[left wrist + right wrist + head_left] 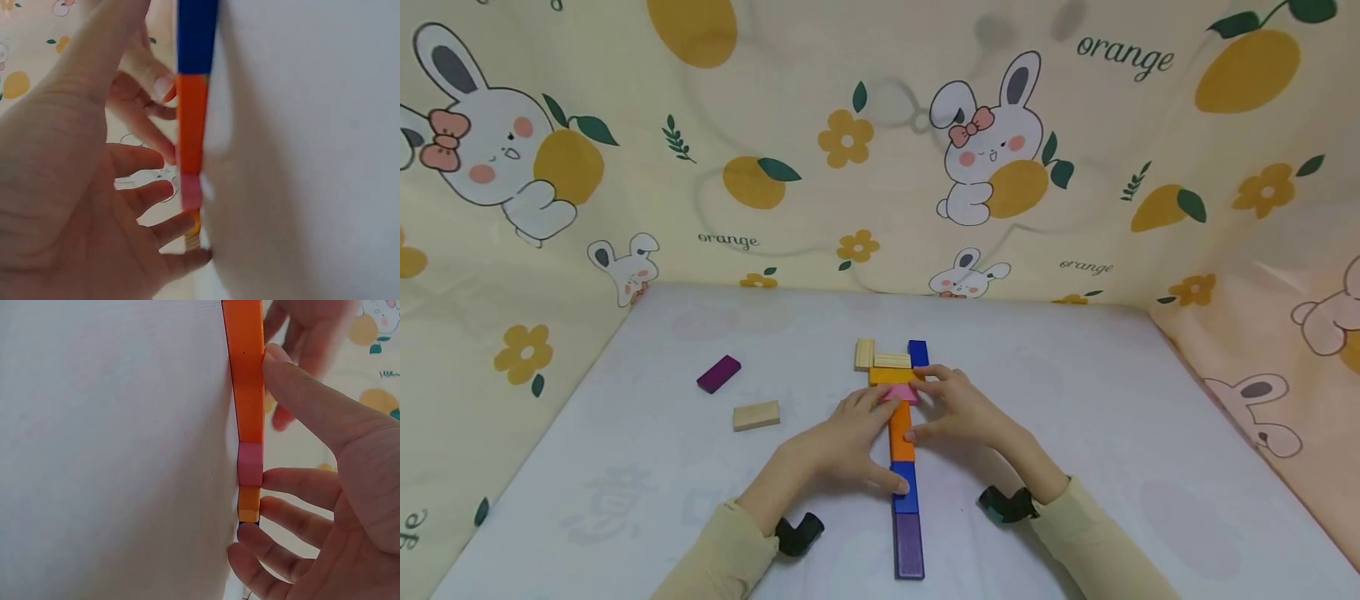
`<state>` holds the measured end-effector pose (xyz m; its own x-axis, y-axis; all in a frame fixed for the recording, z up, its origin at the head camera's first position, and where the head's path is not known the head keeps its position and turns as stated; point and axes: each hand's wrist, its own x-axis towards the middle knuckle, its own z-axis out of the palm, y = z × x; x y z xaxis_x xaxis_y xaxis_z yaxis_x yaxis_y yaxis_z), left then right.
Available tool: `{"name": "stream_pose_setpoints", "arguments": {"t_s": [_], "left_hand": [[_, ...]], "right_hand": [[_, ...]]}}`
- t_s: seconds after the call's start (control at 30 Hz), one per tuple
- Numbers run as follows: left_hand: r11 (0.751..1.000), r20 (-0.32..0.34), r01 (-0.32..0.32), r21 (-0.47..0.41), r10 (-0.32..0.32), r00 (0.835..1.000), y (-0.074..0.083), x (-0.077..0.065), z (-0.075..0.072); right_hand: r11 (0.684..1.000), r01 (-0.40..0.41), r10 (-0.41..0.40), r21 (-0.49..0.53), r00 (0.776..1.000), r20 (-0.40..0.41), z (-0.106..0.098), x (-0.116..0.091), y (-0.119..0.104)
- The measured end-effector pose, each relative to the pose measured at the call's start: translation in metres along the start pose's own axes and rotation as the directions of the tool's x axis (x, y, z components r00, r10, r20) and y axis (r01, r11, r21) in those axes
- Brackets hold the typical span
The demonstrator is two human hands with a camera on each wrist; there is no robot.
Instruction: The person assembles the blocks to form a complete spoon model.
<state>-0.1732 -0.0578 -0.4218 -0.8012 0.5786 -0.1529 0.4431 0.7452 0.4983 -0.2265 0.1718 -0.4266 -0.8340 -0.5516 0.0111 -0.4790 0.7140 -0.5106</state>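
A row of wooden blocks lies on the table: a purple block [909, 546] nearest, then a blue block [907, 500], an orange block [902, 433] and a pink block [898, 392]. Beyond them, a yellow block [890, 377] lies crosswise. My left hand [850, 442] spreads along the row's left side, its thumb at the blue block and fingertips by the pink one. On the right side, my right hand [966, 408] has its thumb against the orange block [247, 381]; its relaxed fingers reach along the pink block [250, 464] and the yellow block [249, 501].
Behind the yellow block are an upright plain wood block [864, 355], a flat plain one [892, 361] and a second blue block [918, 352]. Off to the left lie a dark purple block [718, 374] and a plain wood block [756, 415]. Patterned cloth [895, 192] surrounds the white tabletop [1075, 383].
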Motion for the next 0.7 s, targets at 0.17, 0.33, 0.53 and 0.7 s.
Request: {"name": "stream_pose_setpoints", "arguments": {"t_s": [0.17, 0.33, 0.53, 0.7], "left_hand": [[1.0, -0.162, 0.008, -0.02, -0.011, 0.987, -0.016, -0.018, -0.018], [0.997, -0.379, 0.027, -0.077, -0.054, 0.924, -0.055, -0.064, -0.041], [0.973, -0.471, 0.056, -0.222, -0.158, 0.868, -0.116, -0.104, -0.047], [0.94, -0.375, 0.122, -0.319, -0.243, 0.895, -0.14, -0.118, -0.046]], "right_hand": [[1.0, -0.003, 0.003, -0.006, 1.0, 0.009, 0.0, 0.001, -0.001], [1.0, -0.026, 0.026, -0.016, 0.999, 0.027, -0.001, 0.001, -0.002], [0.999, -0.027, 0.027, -0.024, 0.999, 0.023, -0.004, 0.0, -0.006], [1.0, -0.02, 0.021, -0.014, 0.999, 0.033, -0.002, 0.002, -0.006]]}}
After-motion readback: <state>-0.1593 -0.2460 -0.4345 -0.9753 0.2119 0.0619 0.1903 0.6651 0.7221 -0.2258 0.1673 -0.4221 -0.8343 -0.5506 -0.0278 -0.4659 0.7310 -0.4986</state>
